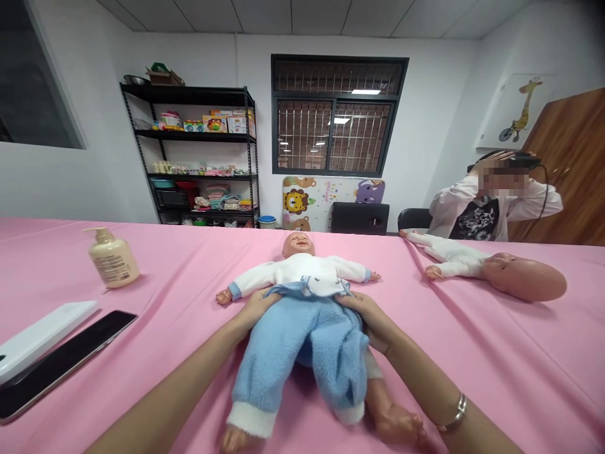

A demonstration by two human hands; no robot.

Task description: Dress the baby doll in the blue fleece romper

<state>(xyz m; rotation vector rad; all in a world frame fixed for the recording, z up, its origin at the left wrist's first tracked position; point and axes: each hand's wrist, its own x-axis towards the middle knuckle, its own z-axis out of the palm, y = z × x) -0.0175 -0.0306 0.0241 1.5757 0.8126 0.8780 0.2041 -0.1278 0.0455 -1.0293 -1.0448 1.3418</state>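
Observation:
A baby doll in a white top lies on its back on the pink table cover, head away from me. It wears fluffy blue trousers. My left hand grips the trousers' waistband at the doll's left-hand side. On the other side my right hand grips the waistband too, fingers curled into the fabric. One of the doll's bare feet sticks out beside the trouser leg.
A cream pump bottle stands at the left. A white case and a dark phone lie near the left edge. A second doll lies at the right, with another person seated behind it. Shelves line the far wall.

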